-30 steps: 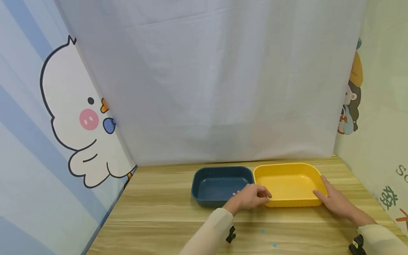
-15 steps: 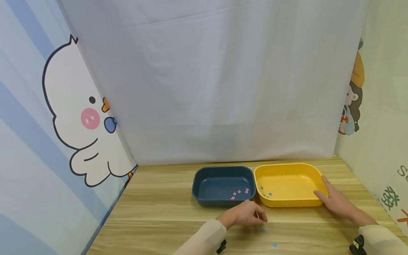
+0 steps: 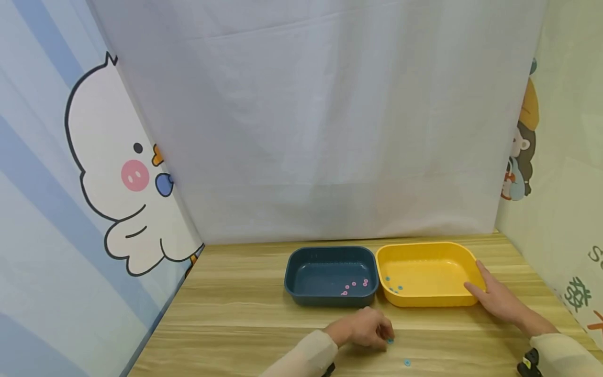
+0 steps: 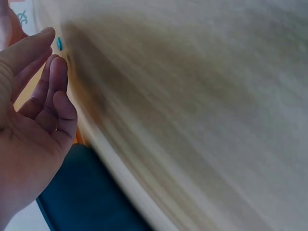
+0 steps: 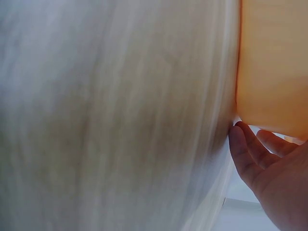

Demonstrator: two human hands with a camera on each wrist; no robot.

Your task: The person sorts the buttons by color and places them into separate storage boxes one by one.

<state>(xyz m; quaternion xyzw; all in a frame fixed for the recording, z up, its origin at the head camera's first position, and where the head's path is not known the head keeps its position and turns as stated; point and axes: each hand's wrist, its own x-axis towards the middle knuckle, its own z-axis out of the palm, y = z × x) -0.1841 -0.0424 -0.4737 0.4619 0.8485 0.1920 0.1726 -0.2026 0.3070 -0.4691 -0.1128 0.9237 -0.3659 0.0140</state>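
My left hand (image 3: pixel 365 328) is low over the table, its bent fingertips right at a small blue button (image 3: pixel 390 341). In the left wrist view a blue button (image 4: pixel 59 43) shows just past the fingertips, not between them. Another blue button (image 3: pixel 407 362) lies nearer the front. My right hand (image 3: pixel 500 302) holds the right end of a yellow tray (image 3: pixel 430 301), thumb over the rim and fingers along the outside. Several blue buttons (image 3: pixel 400 287) lie at the left end of this tray. A dark blue tray (image 3: pixel 325 301) beside it holds several pink buttons (image 3: pixel 354 284).
Both trays stand side by side toward the back of the wood-grain table (image 3: pixel 226 314). A white curtain (image 3: pixel 330 131) hangs behind them. Printed panels close off the left and right sides.
My left hand has come from the yellow tray's near left corner down to the blue button on the table, uncovering buttons in both trays. My right hand has stayed at the yellow tray.
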